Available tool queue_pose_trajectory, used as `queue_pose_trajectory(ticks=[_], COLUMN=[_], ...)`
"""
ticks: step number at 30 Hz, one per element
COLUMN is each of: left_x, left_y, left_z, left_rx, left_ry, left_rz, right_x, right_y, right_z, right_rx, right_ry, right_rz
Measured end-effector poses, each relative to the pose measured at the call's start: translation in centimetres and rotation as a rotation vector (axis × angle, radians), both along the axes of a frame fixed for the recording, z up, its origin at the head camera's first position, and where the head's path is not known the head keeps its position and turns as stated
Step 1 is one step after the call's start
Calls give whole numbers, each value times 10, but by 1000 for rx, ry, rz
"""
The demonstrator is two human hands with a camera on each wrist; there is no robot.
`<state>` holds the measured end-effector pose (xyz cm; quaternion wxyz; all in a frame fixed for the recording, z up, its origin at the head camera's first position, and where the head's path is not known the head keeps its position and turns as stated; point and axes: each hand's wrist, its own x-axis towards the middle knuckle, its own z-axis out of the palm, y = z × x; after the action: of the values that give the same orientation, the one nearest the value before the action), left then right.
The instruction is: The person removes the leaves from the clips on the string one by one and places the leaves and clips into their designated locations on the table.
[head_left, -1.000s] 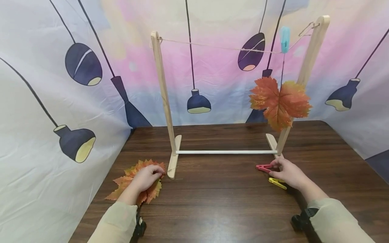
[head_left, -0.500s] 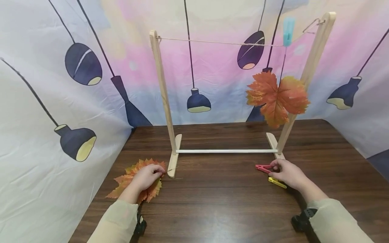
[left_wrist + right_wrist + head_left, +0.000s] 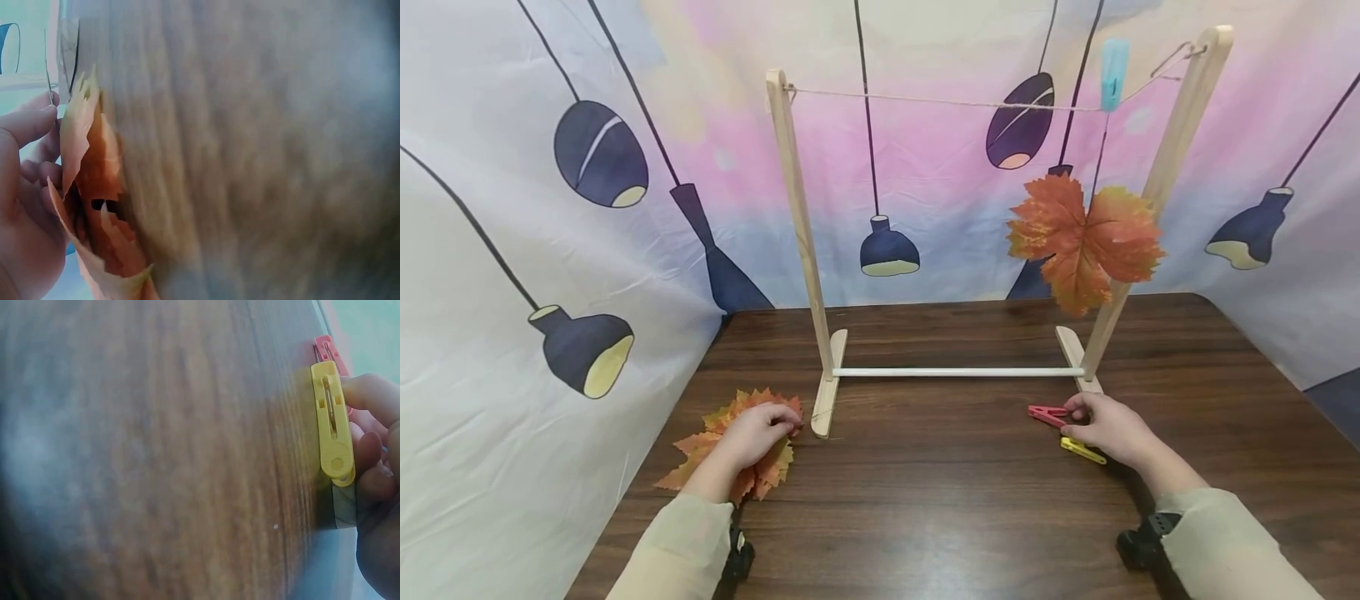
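In the head view, my left hand [image 3: 758, 435] lies over several orange-yellow artificial maple leaves [image 3: 696, 457] at the table's left. Its thumb and fingertips pinch a thin leaf stem [image 3: 47, 70], which shows in the left wrist view. My right hand [image 3: 1108, 427] holds a red clothespin [image 3: 1043, 414] between thumb and fingers near the rack's right foot. A yellow clothespin [image 3: 331, 419] lies on the table close below that hand. From the rack's string [image 3: 925, 100], a light-blue clothespin [image 3: 1114, 75] holds up an orange maple leaf [image 3: 1084, 237] by its stem.
A wooden rack with a left post [image 3: 797, 217], a right post [image 3: 1180, 142] and a white crossbar [image 3: 958, 372] stands towards the back of the dark wooden table [image 3: 940, 500]. A patterned cloth [image 3: 730, 142] hangs behind it.
The head view has shifted slightly; the hanging leaf and light-blue clothespin appear higher in it. My left hand and its leaves have edged left. The right hand keeps its grip on the red clothespin.
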<state>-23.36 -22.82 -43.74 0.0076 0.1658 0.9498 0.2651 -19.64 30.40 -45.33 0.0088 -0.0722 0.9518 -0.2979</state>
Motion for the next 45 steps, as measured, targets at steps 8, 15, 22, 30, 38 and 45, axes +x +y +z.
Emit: queue_pose_trajectory(ticks=[8,15,22,30,38,45], left_x=[0,-3,-5,0,2,2], left_y=[-2,-4,-10,-15,-13,-12], left_z=[4,6,12,3,0,-1], left_rx=[-19,-16,-60,-85,-70,-69], left_ry=[-10,-12,12,-1,20,30], left_rz=[-4,-10,-15,-12,-10,-10], right_x=[-1,-3,-3,-3,-3,0], right_y=[1,1,2,0,0,-1], right_z=[-2,0,2,0,2,4], right_rx=[4,6,5,3,15,14], right_ry=[-5,-22,-14,-27,-14,-21], right_rz=[-2,-5,-10,-5,-5,2])
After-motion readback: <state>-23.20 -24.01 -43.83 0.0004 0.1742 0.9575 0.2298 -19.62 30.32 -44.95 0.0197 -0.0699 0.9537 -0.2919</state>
